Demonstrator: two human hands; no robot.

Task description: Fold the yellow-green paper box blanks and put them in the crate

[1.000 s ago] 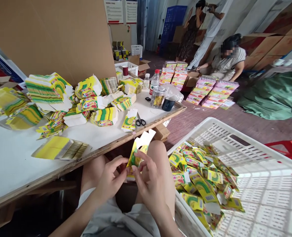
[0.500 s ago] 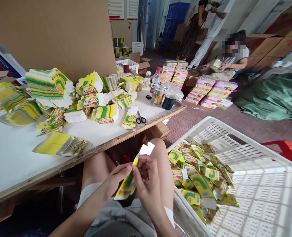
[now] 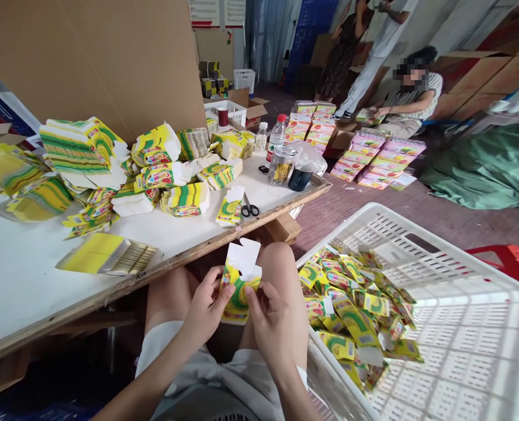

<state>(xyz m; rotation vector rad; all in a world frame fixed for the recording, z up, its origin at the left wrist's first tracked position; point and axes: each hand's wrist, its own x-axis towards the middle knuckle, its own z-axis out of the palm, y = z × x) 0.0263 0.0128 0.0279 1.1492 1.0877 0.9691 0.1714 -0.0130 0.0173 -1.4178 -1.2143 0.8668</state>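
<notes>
Between my two hands, above my lap, is a small yellow and green carton [image 3: 237, 292] with its white end flaps standing up. My left hand [image 3: 209, 301] grips its left side, thumb on the printed front. On the right edge my right hand [image 3: 266, 310] pinches it, thumb on the front and fingers behind. To my right a white plastic crate [image 3: 461, 327] holds many similar cartons [image 3: 351, 316]. Stacks of flat cartons [image 3: 84, 149] lie across the white table [image 3: 18, 280] in front of me.
Black-handled scissors [image 3: 249, 209] lie near the table's wooden edge beside a few cartons. Farther along stand a plastic bottle [image 3: 277, 137], a clear jar [image 3: 282, 165] and a dark cup [image 3: 300, 179]. A seated person [image 3: 411, 99] works behind stacks of pink boxes [image 3: 391, 161].
The carton has turned from edge-on and tilted to upright, its printed front and white flaps facing me. My left hand has moved slightly up its side. The seated person's hands have lowered.
</notes>
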